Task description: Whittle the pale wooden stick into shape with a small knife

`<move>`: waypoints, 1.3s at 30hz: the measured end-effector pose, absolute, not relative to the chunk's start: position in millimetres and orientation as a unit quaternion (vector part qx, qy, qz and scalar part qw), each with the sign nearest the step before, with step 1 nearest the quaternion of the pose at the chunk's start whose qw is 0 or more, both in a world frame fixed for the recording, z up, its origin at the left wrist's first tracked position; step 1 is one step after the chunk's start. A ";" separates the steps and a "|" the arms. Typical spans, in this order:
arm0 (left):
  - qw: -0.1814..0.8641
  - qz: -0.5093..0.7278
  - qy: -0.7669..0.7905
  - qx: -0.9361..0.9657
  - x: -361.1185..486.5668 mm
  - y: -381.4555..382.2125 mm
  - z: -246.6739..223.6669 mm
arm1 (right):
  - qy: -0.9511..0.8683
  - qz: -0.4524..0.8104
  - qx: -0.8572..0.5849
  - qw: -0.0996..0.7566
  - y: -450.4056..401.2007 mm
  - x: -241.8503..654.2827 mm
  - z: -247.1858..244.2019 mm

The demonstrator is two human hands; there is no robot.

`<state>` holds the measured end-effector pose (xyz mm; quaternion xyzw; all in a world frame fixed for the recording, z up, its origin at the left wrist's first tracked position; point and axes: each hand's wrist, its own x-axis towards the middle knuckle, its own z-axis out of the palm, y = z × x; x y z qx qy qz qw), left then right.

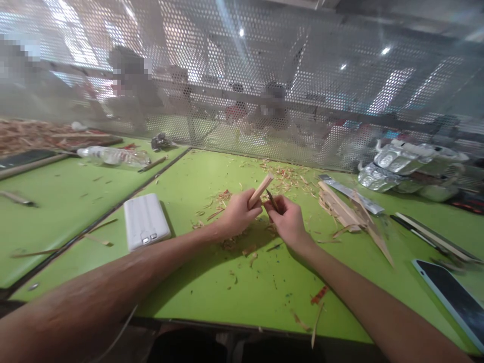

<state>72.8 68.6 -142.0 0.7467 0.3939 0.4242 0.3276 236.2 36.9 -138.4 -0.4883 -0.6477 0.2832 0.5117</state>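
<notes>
A short light wooden stick [260,188] is in my left hand [239,213], its far end pointing up and to the right. My right hand [287,218] is closed on a thin dark blade [271,199], with its tip close to the stick; whether they touch is unclear. Both hands are close together above the middle of the green table [242,297]. Curled wood shavings [286,176] lie behind and below them. Right of my right hand rest several flat wood pieces [342,207] beside a clear plastic strip [353,194].
A white power bank [146,221] lies left of my left hand. Further left is a plastic bottle [115,156]. Foil packages [412,169] and a phone [449,297] are at the right. A perforated metal screen [234,60] stands behind the table, with people beyond it.
</notes>
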 end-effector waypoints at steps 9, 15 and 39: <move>0.295 0.414 0.399 0.763 72.3 67.9 -141.4 | -0.664 0.278 -0.470 0.510 39.9 237.8 -143.7; 0.345 0.423 0.393 0.740 72.4 67.9 -142.0 | -0.677 0.271 -0.468 0.499 39.0 239.7 -141.4; 0.300 0.397 0.417 0.761 73.1 66.5 -143.6 | -0.674 0.262 -0.498 0.478 45.0 242.9 -149.7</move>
